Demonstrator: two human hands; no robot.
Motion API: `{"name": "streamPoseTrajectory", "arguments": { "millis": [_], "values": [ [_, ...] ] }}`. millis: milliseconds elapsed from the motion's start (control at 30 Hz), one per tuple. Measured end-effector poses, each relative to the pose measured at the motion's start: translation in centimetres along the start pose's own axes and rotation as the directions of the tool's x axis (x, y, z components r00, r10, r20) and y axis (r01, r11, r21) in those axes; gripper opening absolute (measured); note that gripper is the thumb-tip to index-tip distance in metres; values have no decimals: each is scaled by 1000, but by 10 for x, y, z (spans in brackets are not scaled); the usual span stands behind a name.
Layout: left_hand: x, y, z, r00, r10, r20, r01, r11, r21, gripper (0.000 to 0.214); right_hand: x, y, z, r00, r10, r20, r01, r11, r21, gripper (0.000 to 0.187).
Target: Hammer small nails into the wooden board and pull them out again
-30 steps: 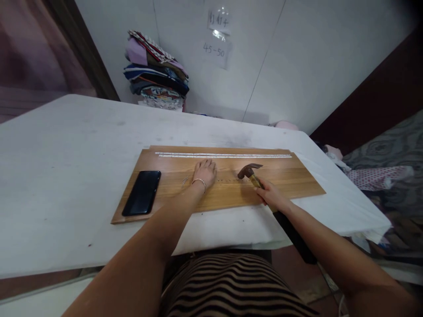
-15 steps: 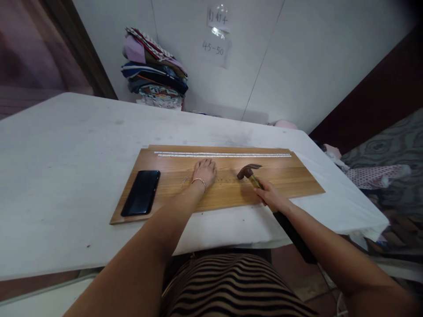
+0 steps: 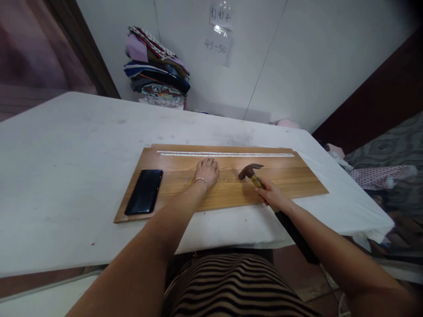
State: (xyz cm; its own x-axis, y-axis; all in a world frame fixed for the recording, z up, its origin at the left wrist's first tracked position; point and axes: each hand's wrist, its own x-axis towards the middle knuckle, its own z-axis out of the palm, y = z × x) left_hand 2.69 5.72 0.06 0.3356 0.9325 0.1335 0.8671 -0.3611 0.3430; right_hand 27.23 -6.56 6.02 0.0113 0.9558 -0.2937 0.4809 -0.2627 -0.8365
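Note:
A wooden board lies flat across the white-covered table. My left hand rests palm down on it, fingers stretched out, with a bracelet at the wrist. My right hand grips a claw hammer by its yellow-and-black handle, the rusty head low over the board. Between the hands runs a row of small dark marks or nails, too small to tell apart. A few loose nails lie just left of my left hand. Whatever is under that palm is hidden.
A black phone lies on the board's left end. Two white measuring strips run along its far edge. Behind the table, folded clothes are stacked against the wall, which carries handwritten paper signs.
The whole view has shifted slightly, so things appear a little farther right. Both hands and the hammer keep nearly the same place over the board.

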Motion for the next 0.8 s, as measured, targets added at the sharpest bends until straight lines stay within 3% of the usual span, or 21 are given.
{"name": "streamPoseTrajectory", "arguments": {
  "millis": [800],
  "values": [
    [1, -4, 4, 1000, 16, -9, -15, 998, 55, 32, -1, 4, -1, 1000, -13, -4, 13, 999, 32, 55]
  ]
}}
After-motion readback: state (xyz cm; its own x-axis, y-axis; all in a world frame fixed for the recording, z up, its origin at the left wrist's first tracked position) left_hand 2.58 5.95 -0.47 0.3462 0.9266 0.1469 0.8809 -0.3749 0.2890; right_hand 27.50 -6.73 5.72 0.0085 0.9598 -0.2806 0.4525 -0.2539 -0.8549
